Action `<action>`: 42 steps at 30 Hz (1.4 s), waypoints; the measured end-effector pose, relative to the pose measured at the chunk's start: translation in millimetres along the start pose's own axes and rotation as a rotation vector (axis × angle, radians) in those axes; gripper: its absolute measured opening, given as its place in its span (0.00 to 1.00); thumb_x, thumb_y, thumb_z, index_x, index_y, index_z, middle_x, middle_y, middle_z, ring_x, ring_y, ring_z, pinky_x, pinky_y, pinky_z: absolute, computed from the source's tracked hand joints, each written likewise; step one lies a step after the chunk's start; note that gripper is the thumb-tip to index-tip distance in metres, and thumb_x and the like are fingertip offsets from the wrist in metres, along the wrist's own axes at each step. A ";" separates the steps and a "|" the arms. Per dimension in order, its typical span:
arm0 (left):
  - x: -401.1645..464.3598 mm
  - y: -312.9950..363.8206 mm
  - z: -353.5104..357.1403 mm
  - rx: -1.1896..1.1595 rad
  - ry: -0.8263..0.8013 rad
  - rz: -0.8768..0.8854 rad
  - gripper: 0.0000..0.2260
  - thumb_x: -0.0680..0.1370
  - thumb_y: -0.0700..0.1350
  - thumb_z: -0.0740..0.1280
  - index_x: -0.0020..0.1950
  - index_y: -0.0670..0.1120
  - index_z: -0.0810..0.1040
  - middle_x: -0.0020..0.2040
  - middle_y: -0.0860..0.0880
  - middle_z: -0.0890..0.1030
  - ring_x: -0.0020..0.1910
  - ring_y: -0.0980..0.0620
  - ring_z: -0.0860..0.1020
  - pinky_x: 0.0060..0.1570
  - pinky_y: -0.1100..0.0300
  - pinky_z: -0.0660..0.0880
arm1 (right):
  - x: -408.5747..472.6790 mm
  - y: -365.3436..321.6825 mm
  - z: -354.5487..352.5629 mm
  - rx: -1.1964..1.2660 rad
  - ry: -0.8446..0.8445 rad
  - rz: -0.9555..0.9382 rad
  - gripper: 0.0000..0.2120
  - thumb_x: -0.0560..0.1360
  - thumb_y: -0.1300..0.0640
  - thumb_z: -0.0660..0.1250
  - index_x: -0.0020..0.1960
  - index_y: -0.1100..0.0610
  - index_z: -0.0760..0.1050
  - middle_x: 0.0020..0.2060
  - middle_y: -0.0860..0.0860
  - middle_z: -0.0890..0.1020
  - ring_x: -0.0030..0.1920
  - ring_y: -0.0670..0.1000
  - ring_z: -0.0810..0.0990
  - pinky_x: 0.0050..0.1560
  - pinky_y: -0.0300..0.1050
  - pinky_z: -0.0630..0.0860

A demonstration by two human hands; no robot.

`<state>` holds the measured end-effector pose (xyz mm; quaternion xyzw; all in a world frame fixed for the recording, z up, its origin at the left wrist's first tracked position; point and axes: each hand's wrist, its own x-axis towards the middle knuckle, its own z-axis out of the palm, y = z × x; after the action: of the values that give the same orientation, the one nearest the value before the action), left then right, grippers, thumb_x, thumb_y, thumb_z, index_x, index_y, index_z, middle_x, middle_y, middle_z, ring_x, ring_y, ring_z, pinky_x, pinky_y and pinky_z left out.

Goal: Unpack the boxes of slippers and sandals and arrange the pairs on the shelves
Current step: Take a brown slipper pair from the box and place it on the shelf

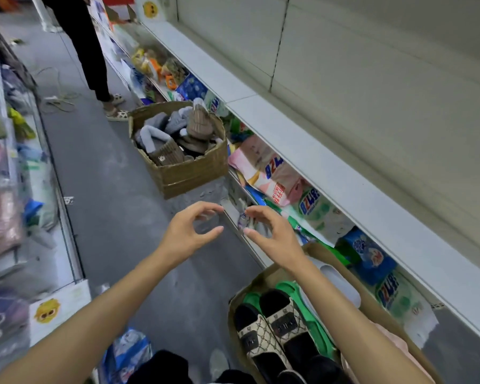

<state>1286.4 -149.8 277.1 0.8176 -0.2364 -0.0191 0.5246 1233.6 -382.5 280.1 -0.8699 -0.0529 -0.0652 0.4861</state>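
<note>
Cardboard box (pixel 377 303) w/ patterned slippers (pixel 272 328) sits by shelf edge (pixel 316 151) for short reach; left hand (pixel 187 234) & right hand (pixel 272 236) loosely curled, holding nothing.

Holding left hand (pixel 187 231) and right hand (pixel 272 234) out over the floor (pixel 117 206), fingers curved, gripping nothing. Standing above an open box (pixel 377 306) holding patterned slippers (pixel 272 328) on green sandals (pixel 291 289). Facing another box of plush slippers (pixel 178 151) beside the shelf (pixel 330 159).

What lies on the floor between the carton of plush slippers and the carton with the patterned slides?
Bare grey floor in the head view; the left hand and right hand hang above it, between plush-slipper carton and slides carton.
</note>
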 end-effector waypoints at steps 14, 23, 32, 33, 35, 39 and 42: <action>165.1 -104.8 -110.9 -0.020 -0.114 0.031 0.16 0.74 0.43 0.76 0.59 0.56 0.80 0.56 0.59 0.83 0.58 0.54 0.80 0.58 0.54 0.78 | 186.1 -11.2 71.2 -0.053 0.054 0.066 0.15 0.75 0.52 0.72 0.61 0.46 0.76 0.58 0.39 0.80 0.61 0.40 0.78 0.64 0.39 0.74; 238.4 -190.0 -204.3 -0.014 -0.190 -0.092 0.16 0.74 0.42 0.76 0.58 0.58 0.81 0.55 0.60 0.83 0.57 0.57 0.80 0.59 0.54 0.78 | 303.9 -18.0 151.4 -0.026 0.052 0.206 0.16 0.76 0.53 0.72 0.63 0.51 0.77 0.58 0.42 0.81 0.60 0.38 0.77 0.63 0.35 0.72; 313.9 -274.6 -214.0 0.093 -0.228 -0.317 0.18 0.76 0.46 0.74 0.63 0.59 0.77 0.60 0.63 0.80 0.60 0.64 0.77 0.60 0.57 0.77 | 423.9 53.0 165.4 0.019 0.022 0.372 0.17 0.76 0.50 0.72 0.63 0.50 0.76 0.58 0.43 0.80 0.59 0.41 0.78 0.63 0.44 0.76; 324.2 -285.8 -212.1 0.106 -0.221 -0.345 0.19 0.76 0.44 0.73 0.64 0.57 0.77 0.61 0.60 0.80 0.61 0.62 0.77 0.62 0.56 0.77 | 439.6 63.8 163.2 0.016 0.015 0.382 0.18 0.76 0.51 0.71 0.64 0.51 0.76 0.58 0.45 0.80 0.59 0.43 0.78 0.63 0.44 0.76; 345.9 -306.7 -208.4 0.213 -0.155 -0.407 0.20 0.74 0.43 0.74 0.66 0.53 0.77 0.63 0.54 0.79 0.63 0.53 0.77 0.64 0.52 0.75 | 473.3 86.4 157.6 0.009 -0.005 0.420 0.20 0.77 0.51 0.70 0.67 0.54 0.73 0.60 0.48 0.79 0.60 0.46 0.77 0.62 0.43 0.75; 371.1 -339.5 -203.5 0.432 0.077 -0.580 0.28 0.72 0.41 0.75 0.71 0.47 0.72 0.68 0.44 0.70 0.69 0.40 0.65 0.70 0.43 0.68 | 539.0 131.2 143.4 0.020 -0.078 0.513 0.15 0.78 0.50 0.68 0.62 0.51 0.70 0.49 0.42 0.75 0.51 0.44 0.75 0.54 0.39 0.72; 383.8 -349.3 -203.6 0.470 0.186 -0.623 0.32 0.73 0.36 0.73 0.75 0.47 0.67 0.71 0.43 0.63 0.67 0.41 0.65 0.68 0.45 0.69 | 574.8 159.9 143.1 0.055 -0.117 0.620 0.21 0.78 0.49 0.68 0.68 0.55 0.68 0.57 0.49 0.76 0.61 0.50 0.74 0.56 0.40 0.66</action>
<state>1811.9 -15.1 148.8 0.9462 0.0733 -0.0487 0.3115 1834.1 -327.4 166.4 -0.8333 0.1851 0.1375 0.5025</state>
